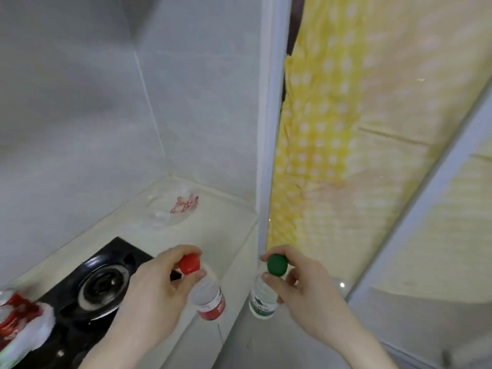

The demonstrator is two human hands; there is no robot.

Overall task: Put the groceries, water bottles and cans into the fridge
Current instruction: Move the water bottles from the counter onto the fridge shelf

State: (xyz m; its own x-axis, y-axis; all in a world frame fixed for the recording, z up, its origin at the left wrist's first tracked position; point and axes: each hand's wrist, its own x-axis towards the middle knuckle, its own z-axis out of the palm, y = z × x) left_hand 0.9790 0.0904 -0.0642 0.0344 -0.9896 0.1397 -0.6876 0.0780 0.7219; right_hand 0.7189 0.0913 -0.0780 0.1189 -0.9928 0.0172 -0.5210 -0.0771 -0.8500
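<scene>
My left hand (157, 291) pinches a clear water bottle with a red cap and red label (209, 299) by its neck, hanging over the counter's front edge. My right hand (300, 286) pinches a second water bottle with a green cap and green label (262, 299) the same way, just past the counter's right end. Both bottles hang upright, side by side and apart. No fridge is in view.
A black gas hob (103, 283) sits on the pale counter (226, 222) at lower left. A red and white bag (21, 323) lies on the hob's left side. A clear plastic bag with red print (173, 206) lies in the back corner. A yellow dotted curtain (332, 129) hangs right.
</scene>
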